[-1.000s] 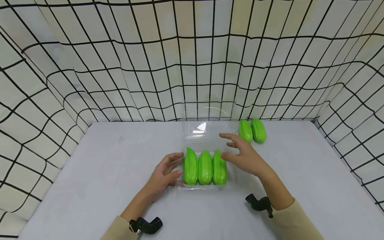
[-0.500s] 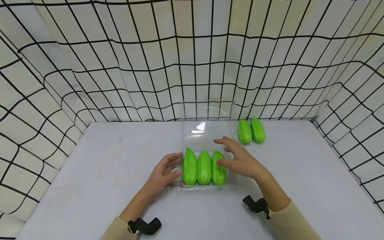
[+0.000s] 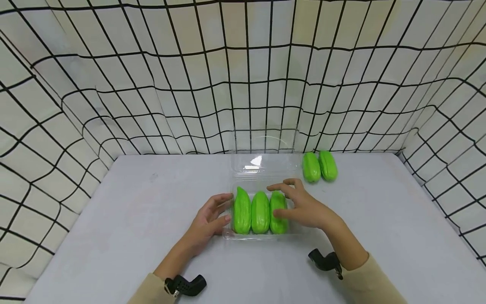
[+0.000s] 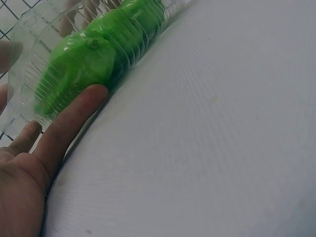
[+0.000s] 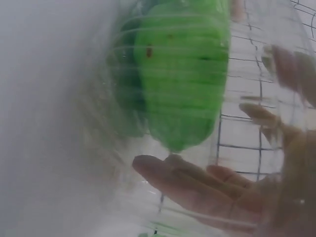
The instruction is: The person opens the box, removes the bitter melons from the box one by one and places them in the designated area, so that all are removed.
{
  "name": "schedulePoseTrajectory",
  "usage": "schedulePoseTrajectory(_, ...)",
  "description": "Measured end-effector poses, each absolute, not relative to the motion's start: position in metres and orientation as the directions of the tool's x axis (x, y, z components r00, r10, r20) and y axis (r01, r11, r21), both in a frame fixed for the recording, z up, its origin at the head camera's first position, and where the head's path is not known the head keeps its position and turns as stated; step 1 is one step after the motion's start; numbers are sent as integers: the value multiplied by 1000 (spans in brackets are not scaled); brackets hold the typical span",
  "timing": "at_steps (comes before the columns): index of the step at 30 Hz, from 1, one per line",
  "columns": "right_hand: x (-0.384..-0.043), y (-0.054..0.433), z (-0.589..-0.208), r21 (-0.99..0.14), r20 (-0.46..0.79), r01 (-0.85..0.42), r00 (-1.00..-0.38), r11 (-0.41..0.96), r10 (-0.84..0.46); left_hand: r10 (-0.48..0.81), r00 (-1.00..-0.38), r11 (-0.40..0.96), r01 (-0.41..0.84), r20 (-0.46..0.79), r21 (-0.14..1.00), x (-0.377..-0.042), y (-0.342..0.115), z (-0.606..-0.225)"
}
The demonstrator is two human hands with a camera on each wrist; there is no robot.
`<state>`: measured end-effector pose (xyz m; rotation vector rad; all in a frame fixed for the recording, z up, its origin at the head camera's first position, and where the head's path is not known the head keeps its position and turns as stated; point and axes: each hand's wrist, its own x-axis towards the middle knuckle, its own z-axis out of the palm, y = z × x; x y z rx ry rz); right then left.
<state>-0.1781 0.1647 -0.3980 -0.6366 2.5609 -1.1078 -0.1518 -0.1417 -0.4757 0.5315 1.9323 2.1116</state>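
A clear plastic clamshell box (image 3: 256,237) lies with its lid (image 3: 265,162) raised at the back. Three bright green, ridged, cucumber-like vegetables (image 3: 260,213) lie side by side in its base. My left hand (image 3: 208,217) rests at the box's left side, and in the left wrist view a straight finger (image 4: 74,116) touches the wall low down. Above the rightmost vegetable (image 3: 279,223) is my right hand (image 3: 303,207), its thumb and fingers spread over the top. In the right wrist view, fingers (image 5: 197,190) show near the vegetable's end through blurry clear plastic; contact is hard to tell.
Two more green vegetables (image 3: 311,167) lie on the white table (image 3: 152,211) behind my right hand, beside the lid. Black netting (image 3: 248,80) over pale walls closes off the back and both sides. Each wrist carries a black camera mount (image 3: 186,285).
My right hand has come left and slightly toward me, from the box's right edge to over the rightmost vegetable. The left hand and the box stay where they were.
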Motion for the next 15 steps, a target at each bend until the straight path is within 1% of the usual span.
schedulePoseTrajectory(6,-178,164,-402,-722,-114,-267,-864,639,-490,406,-908,-105,65,103,992,-152,-140,-476)
schedulePoseTrajectory(15,-178,160,-406,-717,-126,-267,-859,644,-496,407,-907,-101,68,104,992,-151,-141,-476)
